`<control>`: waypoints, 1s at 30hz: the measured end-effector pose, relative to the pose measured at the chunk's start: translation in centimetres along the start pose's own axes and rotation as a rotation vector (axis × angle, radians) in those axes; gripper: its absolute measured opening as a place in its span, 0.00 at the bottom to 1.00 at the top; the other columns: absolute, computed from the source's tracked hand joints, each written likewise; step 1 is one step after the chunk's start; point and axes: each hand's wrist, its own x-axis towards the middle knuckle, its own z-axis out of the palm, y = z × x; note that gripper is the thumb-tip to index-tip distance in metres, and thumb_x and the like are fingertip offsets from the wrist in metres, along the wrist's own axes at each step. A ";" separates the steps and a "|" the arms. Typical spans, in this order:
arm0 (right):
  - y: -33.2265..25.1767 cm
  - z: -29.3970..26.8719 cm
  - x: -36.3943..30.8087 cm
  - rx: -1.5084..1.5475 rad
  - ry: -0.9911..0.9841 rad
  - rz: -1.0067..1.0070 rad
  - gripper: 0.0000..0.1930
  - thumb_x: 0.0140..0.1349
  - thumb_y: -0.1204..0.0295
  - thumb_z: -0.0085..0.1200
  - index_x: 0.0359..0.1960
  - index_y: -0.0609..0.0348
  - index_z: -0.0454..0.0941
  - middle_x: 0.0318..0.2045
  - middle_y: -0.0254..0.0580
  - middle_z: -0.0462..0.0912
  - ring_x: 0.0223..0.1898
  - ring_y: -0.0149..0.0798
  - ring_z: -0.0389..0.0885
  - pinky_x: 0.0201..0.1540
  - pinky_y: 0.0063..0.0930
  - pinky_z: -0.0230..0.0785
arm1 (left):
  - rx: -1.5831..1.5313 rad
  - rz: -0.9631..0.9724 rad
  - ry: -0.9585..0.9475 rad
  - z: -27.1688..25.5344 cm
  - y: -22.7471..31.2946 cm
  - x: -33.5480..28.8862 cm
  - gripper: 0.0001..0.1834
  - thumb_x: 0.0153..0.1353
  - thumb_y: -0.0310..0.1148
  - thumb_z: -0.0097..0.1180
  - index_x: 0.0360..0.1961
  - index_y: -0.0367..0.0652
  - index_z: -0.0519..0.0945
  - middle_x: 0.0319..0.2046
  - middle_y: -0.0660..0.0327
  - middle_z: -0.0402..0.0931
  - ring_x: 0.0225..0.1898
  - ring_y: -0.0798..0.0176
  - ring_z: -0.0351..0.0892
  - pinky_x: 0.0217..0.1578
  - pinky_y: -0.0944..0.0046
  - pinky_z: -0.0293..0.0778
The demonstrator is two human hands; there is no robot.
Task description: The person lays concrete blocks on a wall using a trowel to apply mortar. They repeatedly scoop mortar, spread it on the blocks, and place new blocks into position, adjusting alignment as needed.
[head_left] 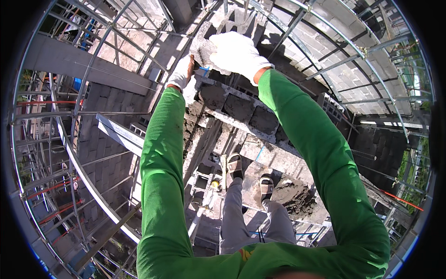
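A rough grey concrete block point(202, 50) is held out at arm's length over the end of a low block wall point(241, 122). My right hand point(236, 53), in a white glove, grips its right side; strong glare washes out the fingers. On the block's near left side, my left hand point(181, 76) is closed against it, also in a white glove, with the thumb side showing and the other fingers mostly hidden. Just below the hands, the wall's hollow cells are filled with dark grey mortar point(238, 108). Whether the block touches the wall cannot be made out.
A heap of wet mortar point(293, 197) lies beside my right foot. Near my left foot are a wooden strip point(224, 171) and a yellow round object point(215, 184). Metal scaffold tubes point(76, 111) surround me, and a tall block wall point(344, 60) rises at right.
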 end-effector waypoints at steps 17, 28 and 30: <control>0.8 9.4 -0.6 0.000 0.194 -0.127 0.13 0.59 0.60 0.64 0.40 0.54 0.84 0.30 0.45 0.87 0.37 0.53 0.88 0.38 0.50 0.77 | -0.280 -0.227 -0.281 0.0 -11.2 1.6 0.26 0.78 0.50 0.45 0.66 0.44 0.74 0.57 0.59 0.80 0.50 0.59 0.80 0.50 0.57 0.77; 2.0 8.4 -0.2 0.072 0.043 -0.056 0.13 0.61 0.63 0.58 0.45 0.53 0.84 0.31 0.48 0.86 0.38 0.56 0.86 0.42 0.51 0.75 | 0.551 0.313 -0.142 1.5 -13.5 1.0 0.31 0.80 0.52 0.31 0.69 0.43 0.72 0.65 0.44 0.74 0.65 0.37 0.72 0.66 0.48 0.67; 2.4 8.1 0.6 0.076 0.151 -0.077 0.11 0.59 0.64 0.58 0.40 0.52 0.84 0.31 0.51 0.85 0.40 0.58 0.86 0.44 0.50 0.77 | 0.423 0.184 -0.160 1.3 -13.0 0.9 0.24 0.80 0.48 0.38 0.57 0.40 0.77 0.50 0.55 0.77 0.51 0.54 0.73 0.54 0.56 0.71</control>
